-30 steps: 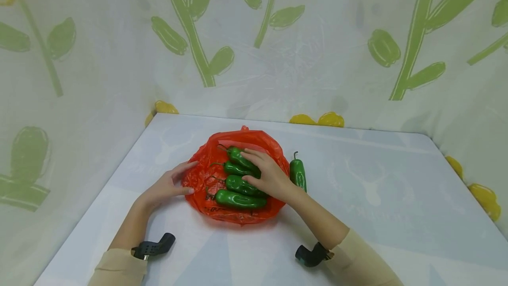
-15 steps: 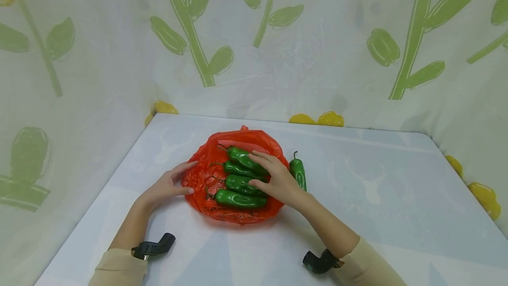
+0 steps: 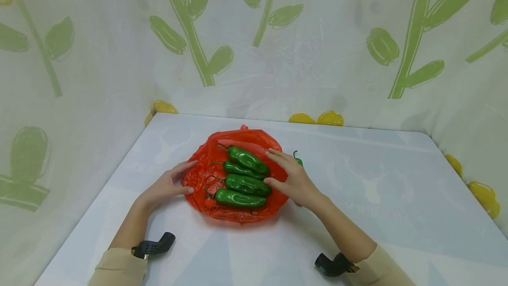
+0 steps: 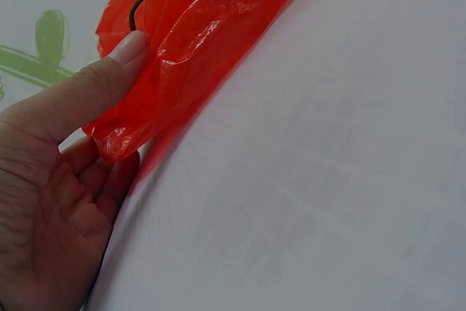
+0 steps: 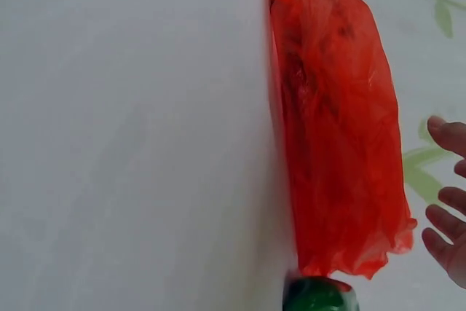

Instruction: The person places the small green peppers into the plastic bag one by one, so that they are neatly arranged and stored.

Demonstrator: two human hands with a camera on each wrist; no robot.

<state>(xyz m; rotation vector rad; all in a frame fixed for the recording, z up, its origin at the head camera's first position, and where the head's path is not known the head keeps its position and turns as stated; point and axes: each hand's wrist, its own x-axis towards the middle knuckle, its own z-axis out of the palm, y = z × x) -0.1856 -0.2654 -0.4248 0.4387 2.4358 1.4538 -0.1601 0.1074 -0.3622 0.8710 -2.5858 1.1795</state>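
In the head view a red plastic bag (image 3: 202, 206) lies with its mouth open on the table. Several green peppers (image 3: 240, 198) lie side by side in it, stems to the left. My left hand (image 3: 164, 186) touches the bag's left side, thumb and fingers spread apart; the left wrist view shows the thumb (image 4: 95, 92) against the red plastic. Over the bag's right rim hovers my right hand (image 3: 295, 182), fingers spread, holding nothing. One more green pepper (image 3: 298, 160) lies outside on the right, mostly hidden by that hand; its end (image 5: 320, 296) shows in the right wrist view.
The pale table (image 3: 381, 206) extends to both sides and in front of the bag. Behind and at the sides hangs a white sheet (image 3: 317, 65) printed with green leaves and yellow flowers.
My right hand has drawn back to the right from above the peppers, uncovering their right ends and now covering most of the loose pepper. The left hand stays in place.
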